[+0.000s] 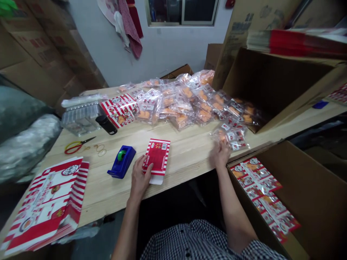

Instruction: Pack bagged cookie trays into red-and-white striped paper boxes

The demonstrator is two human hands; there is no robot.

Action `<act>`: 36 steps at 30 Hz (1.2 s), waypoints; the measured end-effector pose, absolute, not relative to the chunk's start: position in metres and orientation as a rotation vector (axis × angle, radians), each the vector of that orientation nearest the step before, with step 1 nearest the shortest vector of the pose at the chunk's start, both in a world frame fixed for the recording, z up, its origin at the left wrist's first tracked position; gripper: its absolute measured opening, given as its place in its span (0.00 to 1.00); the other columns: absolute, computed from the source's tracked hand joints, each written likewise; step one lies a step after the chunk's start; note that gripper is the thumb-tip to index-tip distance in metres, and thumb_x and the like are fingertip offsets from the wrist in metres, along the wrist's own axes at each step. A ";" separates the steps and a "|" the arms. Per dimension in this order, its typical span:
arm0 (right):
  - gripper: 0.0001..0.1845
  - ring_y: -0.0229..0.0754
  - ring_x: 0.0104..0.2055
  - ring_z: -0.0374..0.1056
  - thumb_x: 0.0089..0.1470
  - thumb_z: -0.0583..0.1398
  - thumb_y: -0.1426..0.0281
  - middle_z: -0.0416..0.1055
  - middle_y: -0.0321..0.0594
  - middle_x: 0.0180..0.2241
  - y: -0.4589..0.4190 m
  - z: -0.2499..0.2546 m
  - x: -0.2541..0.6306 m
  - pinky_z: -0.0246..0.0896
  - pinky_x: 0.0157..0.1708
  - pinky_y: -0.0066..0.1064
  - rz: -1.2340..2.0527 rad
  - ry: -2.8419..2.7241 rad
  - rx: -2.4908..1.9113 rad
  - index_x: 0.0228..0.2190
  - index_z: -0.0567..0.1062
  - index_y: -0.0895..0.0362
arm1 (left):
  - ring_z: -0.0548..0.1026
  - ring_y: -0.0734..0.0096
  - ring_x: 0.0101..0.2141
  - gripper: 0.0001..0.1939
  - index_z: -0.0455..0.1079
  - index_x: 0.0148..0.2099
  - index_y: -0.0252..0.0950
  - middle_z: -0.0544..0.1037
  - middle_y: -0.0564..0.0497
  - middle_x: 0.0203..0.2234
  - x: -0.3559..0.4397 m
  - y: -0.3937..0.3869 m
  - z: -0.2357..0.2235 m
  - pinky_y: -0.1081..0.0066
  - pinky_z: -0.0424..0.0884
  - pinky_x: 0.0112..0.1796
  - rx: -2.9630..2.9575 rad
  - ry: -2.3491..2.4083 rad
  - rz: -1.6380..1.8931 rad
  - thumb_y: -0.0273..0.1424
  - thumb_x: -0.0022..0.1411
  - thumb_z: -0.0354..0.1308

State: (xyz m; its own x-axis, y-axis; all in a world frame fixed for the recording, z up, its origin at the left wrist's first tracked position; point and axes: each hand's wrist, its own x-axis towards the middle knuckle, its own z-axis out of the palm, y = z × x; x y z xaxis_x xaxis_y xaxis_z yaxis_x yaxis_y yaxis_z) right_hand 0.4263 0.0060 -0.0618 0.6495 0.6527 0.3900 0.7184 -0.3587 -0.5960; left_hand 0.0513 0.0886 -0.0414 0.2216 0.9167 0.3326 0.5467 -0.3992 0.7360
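A flat red carton (158, 157) with white-striped edges and a barcode lies on the wooden table, its white flap towards me. My left hand (139, 178) grips the carton's left edge, thumb on top. Farther right, my right hand (222, 154) has its fingers closed on a clear plastic packet (236, 135) with orange pieces and small printed items inside. Its fingertips are partly hidden by glare on the plastic. Left of the carton sits a blue tape dispenser (123, 161) with a green core.
Similar packets (173, 103) are heaped at the back, beside a tilted open cardboard box (282, 86). Scissors (77, 145), a black cylinder (106, 124), clear trays (80, 117) and a stack of striped cartons (48, 202) lie leftward. A lower box (306, 187) at right holds printed packs.
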 end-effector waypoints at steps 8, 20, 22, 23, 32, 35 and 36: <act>0.20 0.46 0.50 0.73 0.65 0.53 0.57 0.77 0.47 0.46 0.001 0.022 0.382 0.66 0.54 0.40 -0.087 -0.664 -1.432 0.46 0.76 0.56 | 0.63 0.55 0.64 0.27 0.63 0.65 0.42 0.66 0.42 0.62 0.091 0.055 -0.008 0.54 0.59 0.64 1.813 1.241 1.175 0.37 0.65 0.59; 0.22 0.51 0.51 0.75 0.57 0.64 0.53 0.78 0.45 0.49 0.009 0.015 0.299 0.71 0.51 0.45 1.302 -0.873 -1.146 0.49 0.76 0.50 | 0.82 0.55 0.42 0.25 0.77 0.48 0.29 0.83 0.37 0.44 0.032 0.037 -0.002 0.62 0.78 0.43 0.820 0.876 0.951 0.36 0.49 0.74; 0.30 0.51 0.61 0.67 0.58 0.63 0.56 0.69 0.43 0.60 0.031 0.014 0.299 0.62 0.59 0.49 1.254 -1.199 -1.168 0.60 0.67 0.46 | 0.83 0.58 0.38 0.22 0.79 0.45 0.30 0.84 0.40 0.41 0.005 0.026 -0.005 0.65 0.79 0.41 0.691 0.991 1.108 0.34 0.48 0.74; 0.36 0.52 0.67 0.58 0.57 0.64 0.58 0.61 0.42 0.66 0.046 0.015 0.299 0.54 0.64 0.52 1.188 -1.416 -1.192 0.64 0.61 0.44 | 0.83 0.59 0.37 0.22 0.78 0.44 0.31 0.84 0.41 0.41 -0.008 0.021 -0.006 0.65 0.79 0.40 0.626 1.043 1.195 0.34 0.47 0.74; 0.62 0.64 0.73 0.25 0.39 0.66 0.87 0.36 0.44 0.72 0.135 -0.017 0.234 0.10 0.65 0.63 0.317 -3.122 -1.196 0.69 0.48 0.44 | 0.83 0.64 0.35 0.21 0.76 0.48 0.34 0.84 0.47 0.39 -0.086 -0.005 -0.008 0.69 0.82 0.37 0.339 1.287 1.532 0.25 0.49 0.71; 0.66 0.68 0.73 0.30 0.35 0.70 0.81 0.43 0.49 0.72 0.141 -0.025 0.232 0.10 0.63 0.66 0.387 -3.158 -1.142 0.69 0.46 0.45 | 0.83 0.67 0.31 0.19 0.77 0.46 0.34 0.84 0.48 0.36 -0.089 -0.015 -0.015 0.72 0.81 0.33 0.271 1.381 1.530 0.24 0.50 0.70; 0.68 0.70 0.72 0.30 0.33 0.73 0.77 0.44 0.52 0.71 0.141 -0.025 0.234 0.09 0.62 0.67 0.422 -3.147 -1.169 0.69 0.45 0.47 | 0.83 0.67 0.31 0.18 0.77 0.45 0.34 0.84 0.48 0.36 -0.088 -0.019 -0.017 0.72 0.81 0.32 0.248 1.405 1.530 0.24 0.50 0.70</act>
State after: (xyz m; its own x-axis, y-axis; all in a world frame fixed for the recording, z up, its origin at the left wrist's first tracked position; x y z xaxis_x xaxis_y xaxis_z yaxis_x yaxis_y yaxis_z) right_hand 0.2335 0.1411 -0.0253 -0.7354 0.6035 -0.3083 0.6634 0.7340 -0.1456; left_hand -0.0878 -0.0191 -0.0172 -0.4768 0.7534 -0.4527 -0.5150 0.1779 0.8385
